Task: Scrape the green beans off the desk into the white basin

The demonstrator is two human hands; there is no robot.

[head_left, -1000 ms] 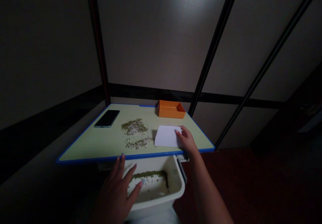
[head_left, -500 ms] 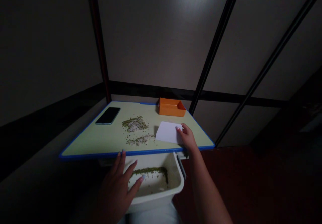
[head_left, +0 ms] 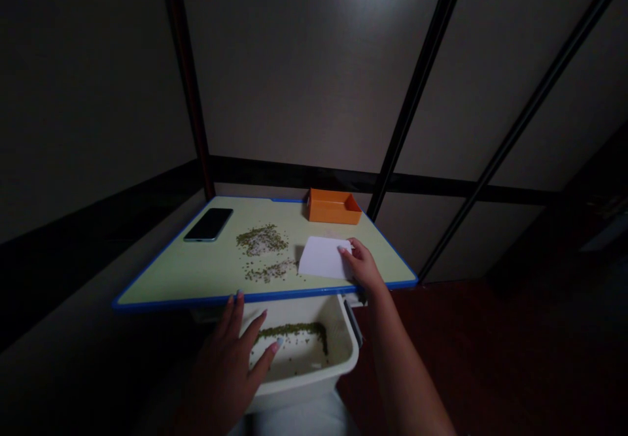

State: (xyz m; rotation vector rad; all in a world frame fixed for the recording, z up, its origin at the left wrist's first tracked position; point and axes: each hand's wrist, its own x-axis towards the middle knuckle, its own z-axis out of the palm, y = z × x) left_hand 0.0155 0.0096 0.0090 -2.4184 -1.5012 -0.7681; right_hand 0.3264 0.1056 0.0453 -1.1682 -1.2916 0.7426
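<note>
My right hand [head_left: 362, 265] pinches the right edge of a white card [head_left: 324, 257], tilted over the pale green tabletop [head_left: 196, 272]. Left of the card lies a thin band of small green and whitish grains [head_left: 269, 271]. Behind that band is a larger heap of green beans or seeds mixed with white grains [head_left: 261, 240]. My left hand [head_left: 235, 351] has its fingers spread, with fingertips by the table's blue front edge. It partly hides a white plastic bin [head_left: 346, 351], which holds a line of green grains [head_left: 294, 329] along its far side.
An orange open box [head_left: 333, 210] stands at the back right of the tabletop. At the left lies a dark-screened phone [head_left: 209, 224]. Grey panelled walls [head_left: 304, 83] rise behind the table, and a dark red floor [head_left: 456, 344] shows at the right.
My right hand and the card have shifted slightly left, closer to the thin band of grains. My left hand stays spread in nearly the same place.
</note>
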